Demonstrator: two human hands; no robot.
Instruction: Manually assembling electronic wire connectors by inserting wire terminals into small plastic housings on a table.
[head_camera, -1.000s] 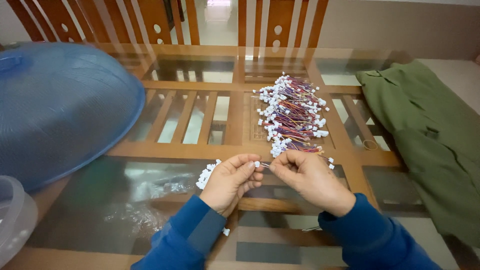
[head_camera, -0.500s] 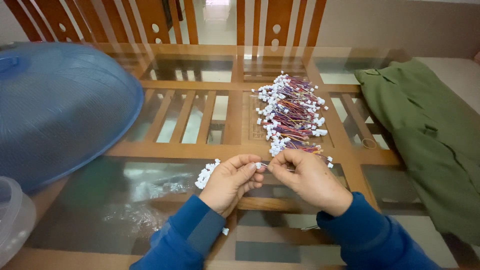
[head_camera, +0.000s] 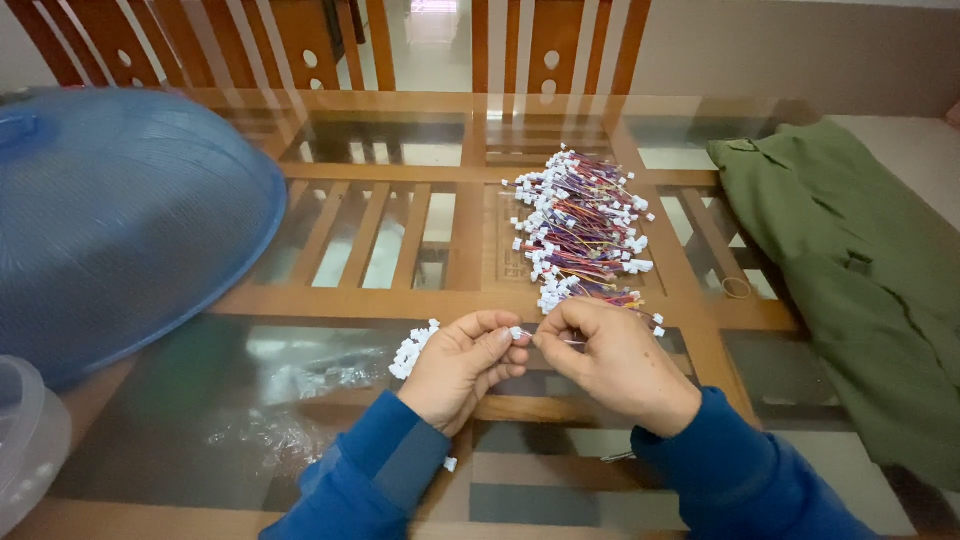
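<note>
Both hands meet just above the near edge of the desk, fingertips drawn together so the small part between them sits close under the eyes. Left hand (head_camera: 462, 365) is closed in a pinch on a small white connector (head_camera: 516, 332), thumb and forefinger pressing its sides, which keeps the piece steady and its open end turned toward the other hand. Right hand (head_camera: 610, 362) is curled in a pinch too, holding a thin wire lead (head_camera: 570, 342) whose end points at the connector; the two seem to touch or nearly touch, though the joint is too small to tell. A little heap of loose white connectors (head_camera: 412, 350) lies on the glass just left of the left hand, within easy reach of those fingers. Farther toward the middle of the desk, beyond the right hand, a big pile of coloured wire leads with white plugs (head_camera: 580, 225) is spread, its near end almost at the right knuckles, so a lead can be drawn without stretching. One stray white connector (head_camera: 451, 464) lies at the near edge by the left sleeve. A blue mesh food cover (head_camera: 110, 220) fills the left side, a clear plastic container (head_camera: 25, 440) sits at the near left corner, and a green garment (head_camera: 860, 270) is draped over the right edge, all well apart from the work.
</note>
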